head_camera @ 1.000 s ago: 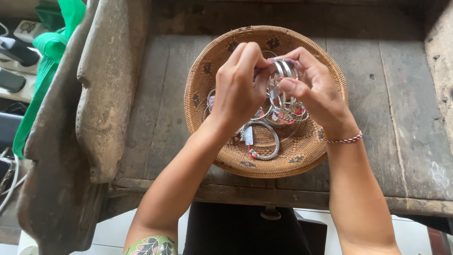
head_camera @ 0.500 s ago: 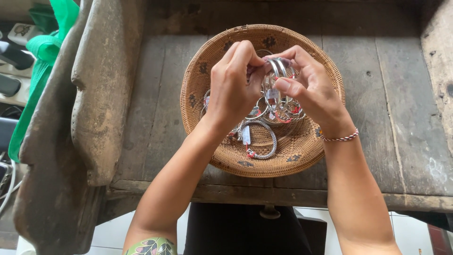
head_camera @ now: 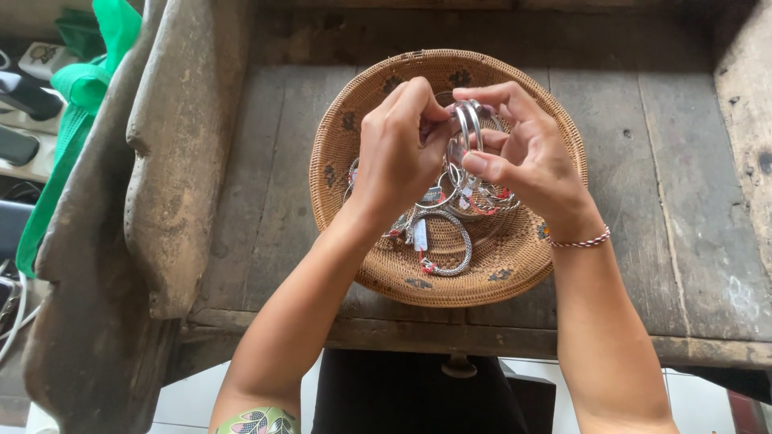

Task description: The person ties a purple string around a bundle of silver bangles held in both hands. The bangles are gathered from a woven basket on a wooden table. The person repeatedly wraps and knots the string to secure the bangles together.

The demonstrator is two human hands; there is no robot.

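Weathered tabletop (head_camera: pixel 659 201) carries our woven basket (head_camera: pixel 366 241); above it, our left hand (head_camera: pixel 398 153) and right hand (head_camera: pixel 527 157) pinch upright silver bangles (head_camera: pixel 468 124) between them, equally near.

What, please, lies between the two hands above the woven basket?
In the head view, upright silver bangles sit between the left hand and right hand, pinched by both.

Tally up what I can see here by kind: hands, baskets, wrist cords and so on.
Hands: 2, the left hand and the right hand, both pinching a few silver bangles
Woven basket: 1
Heap of tagged silver bangles in the basket: 1, too tangled to count singly
Red-and-white wrist cord: 1
Green bag: 1
Wooden table: 1
Total: 7
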